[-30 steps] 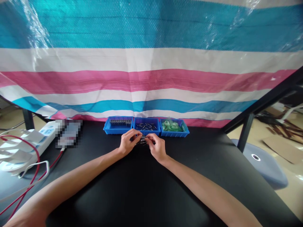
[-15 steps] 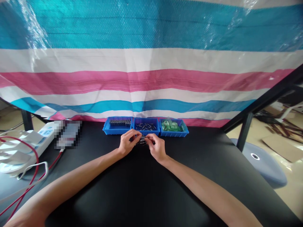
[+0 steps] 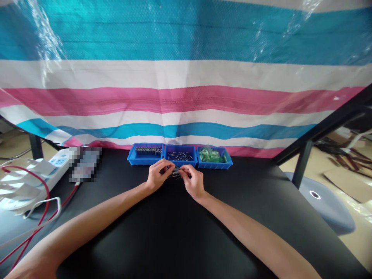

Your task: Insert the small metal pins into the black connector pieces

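Observation:
My left hand (image 3: 158, 176) and my right hand (image 3: 194, 183) face each other over the black table, just in front of the blue bins. Both are closed in a pinch, fingertips almost meeting. What they hold is too small to make out. Between and just below the fingertips is a cluster of small dark metal pieces (image 3: 174, 174), partly covered by the fingers. Behind the hands, the middle blue bin (image 3: 179, 147) contains loose thin metal pins (image 3: 181, 156). The left blue bin (image 3: 139, 159) has rows of short metal cylinders (image 3: 148, 150).
Green plastic packets (image 3: 212, 155) fill the right blue bin (image 3: 217, 165). On the left lie a white power strip (image 3: 59, 164), red and white cables and a pixelated phone-like device (image 3: 86, 164). A striped tarp (image 3: 180, 100) hangs behind the table; a grey stool (image 3: 325, 205) stands right.
The view has shifted very slightly. Both hands stay pinched together at the same spot, with only tiny finger movement.

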`<state>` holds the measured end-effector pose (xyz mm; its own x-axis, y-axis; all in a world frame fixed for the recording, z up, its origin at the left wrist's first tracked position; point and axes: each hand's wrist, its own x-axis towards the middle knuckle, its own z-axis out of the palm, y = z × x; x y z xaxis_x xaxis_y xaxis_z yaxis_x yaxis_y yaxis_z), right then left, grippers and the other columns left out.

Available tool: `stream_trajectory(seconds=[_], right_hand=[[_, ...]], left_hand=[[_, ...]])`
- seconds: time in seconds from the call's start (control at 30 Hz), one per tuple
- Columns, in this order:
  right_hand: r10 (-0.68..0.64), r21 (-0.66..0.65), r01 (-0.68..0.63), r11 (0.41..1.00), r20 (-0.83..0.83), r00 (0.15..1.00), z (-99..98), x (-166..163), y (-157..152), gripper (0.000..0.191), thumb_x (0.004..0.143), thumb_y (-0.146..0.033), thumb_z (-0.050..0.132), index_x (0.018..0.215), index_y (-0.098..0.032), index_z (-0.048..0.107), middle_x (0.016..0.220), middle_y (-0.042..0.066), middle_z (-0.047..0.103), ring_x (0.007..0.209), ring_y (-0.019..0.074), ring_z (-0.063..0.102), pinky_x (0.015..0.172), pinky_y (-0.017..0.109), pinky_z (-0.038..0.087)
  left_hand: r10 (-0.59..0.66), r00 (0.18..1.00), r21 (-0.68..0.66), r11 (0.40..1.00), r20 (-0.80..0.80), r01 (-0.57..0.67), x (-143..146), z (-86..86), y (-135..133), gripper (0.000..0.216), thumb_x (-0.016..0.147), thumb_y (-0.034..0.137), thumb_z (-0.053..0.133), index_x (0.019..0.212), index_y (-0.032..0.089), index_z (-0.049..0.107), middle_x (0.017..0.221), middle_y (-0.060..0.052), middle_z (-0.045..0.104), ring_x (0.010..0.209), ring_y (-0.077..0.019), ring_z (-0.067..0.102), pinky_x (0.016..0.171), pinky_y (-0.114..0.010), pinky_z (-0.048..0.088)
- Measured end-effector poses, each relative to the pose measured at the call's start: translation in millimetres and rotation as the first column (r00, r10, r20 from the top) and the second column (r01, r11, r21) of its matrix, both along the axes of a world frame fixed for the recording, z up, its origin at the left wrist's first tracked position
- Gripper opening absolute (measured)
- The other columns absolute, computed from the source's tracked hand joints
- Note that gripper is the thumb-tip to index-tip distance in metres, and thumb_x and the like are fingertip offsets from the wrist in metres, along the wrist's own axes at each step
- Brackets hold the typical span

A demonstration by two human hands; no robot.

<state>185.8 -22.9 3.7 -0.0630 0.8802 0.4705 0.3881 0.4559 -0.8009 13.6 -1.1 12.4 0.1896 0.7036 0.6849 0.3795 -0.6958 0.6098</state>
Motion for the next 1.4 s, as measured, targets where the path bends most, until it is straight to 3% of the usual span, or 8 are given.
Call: stream_trajectory(seconds=[0.3,0.53,0.9,1.4], right_hand=[[-0.002,0.007,0.002,1.0,-0.014,1.0,0.5,-0.3,-0.7,0.018,0.09,-0.037,0.054,0.091,-0.02,0.062,0.071,0.003,0.069,0.062,0.0172,0.067,0.057,0.024,0.05],[0.007,0.03,-0.006,1.0,-0.023,1.0,2.5,-0.9,-1.6,0.015,0.089,-0.033,0.056,0.091,-0.019,0.063,0.074,0.003,0.07,0.064,0.0166,0.067,0.063,0.024,0.05],[0.031,0.011,-0.031,0.999,-0.025,0.999,2.0,-2.3,-0.4,0.016,0.088,-0.032,0.058,0.091,-0.018,0.064,0.069,0.002,0.068,0.058,0.0147,0.064,0.058,0.023,0.049],[0.02,0.025,-0.02,0.999,-0.021,1.0,0.1,-1.8,1.5,0.016,0.088,-0.032,0.057,0.09,-0.019,0.065,0.073,0.002,0.069,0.059,0.0147,0.064,0.059,0.023,0.05]], left_hand=[[-0.012,1.0,0.005,1.0,-0.007,0.012,0.3,-0.1,-0.2,0.01,0.086,0.025,0.061,0.087,0.016,0.067,0.079,-0.004,0.064,0.057,-0.0089,0.051,0.057,-0.022,0.045],[0.057,0.998,0.038,0.998,0.003,-0.058,-0.2,-0.7,-0.2,0.009,0.086,0.022,0.061,0.087,0.016,0.068,0.078,-0.003,0.065,0.058,-0.0087,0.051,0.06,-0.022,0.045],[0.057,0.998,0.055,0.997,0.002,-0.057,-0.5,-2.6,1.0,0.007,0.086,0.02,0.061,0.087,0.016,0.067,0.079,-0.003,0.065,0.058,-0.008,0.051,0.06,-0.021,0.045],[0.01,1.0,-0.019,1.0,0.001,-0.01,-0.3,0.0,2.0,0.011,0.087,0.025,0.059,0.087,0.016,0.066,0.079,-0.004,0.064,0.059,-0.0091,0.05,0.059,-0.022,0.044]])
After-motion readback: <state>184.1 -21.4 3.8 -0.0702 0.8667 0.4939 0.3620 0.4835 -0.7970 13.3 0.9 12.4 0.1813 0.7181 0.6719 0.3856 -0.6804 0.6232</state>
